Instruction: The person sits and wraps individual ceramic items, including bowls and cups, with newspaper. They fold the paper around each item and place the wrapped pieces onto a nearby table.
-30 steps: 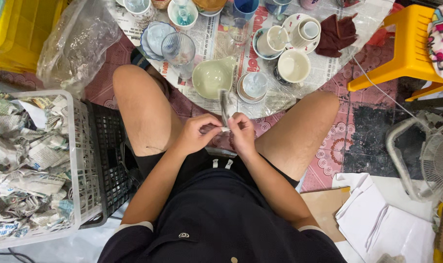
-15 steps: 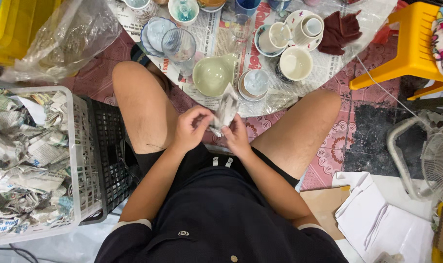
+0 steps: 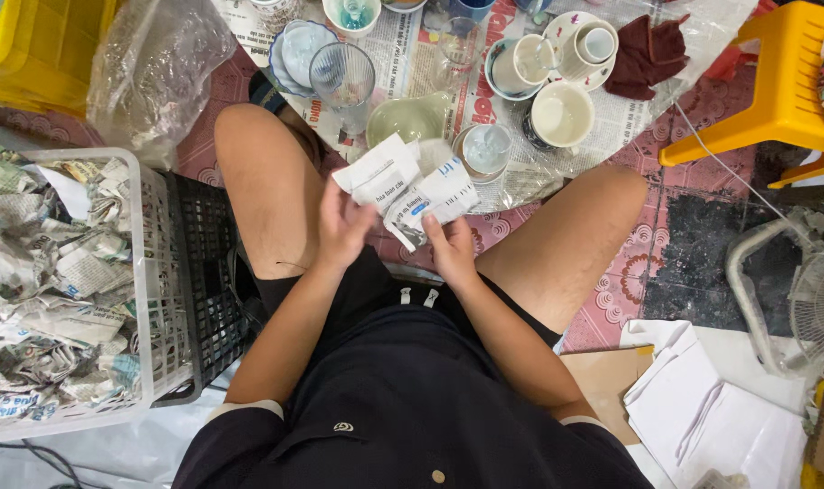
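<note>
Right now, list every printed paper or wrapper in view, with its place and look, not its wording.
Crumpled printed paper: held by both hands above the lap, white with blue and black print.
Newspaper sheet: spread on the floor under the cups, white, red accents.
Crumpled newspaper bundles: in the white basket at left, greyish.

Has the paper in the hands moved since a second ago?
Yes. The crumpled paper has opened out and risen toward the pale green bowl, now overlapping its near rim.

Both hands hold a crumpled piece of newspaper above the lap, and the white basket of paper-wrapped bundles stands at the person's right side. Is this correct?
Not quite. In the head view, both hands, left and right, hold the crumpled newspaper, but the white basket of wrapped bundles stands at the person's left side.
</note>
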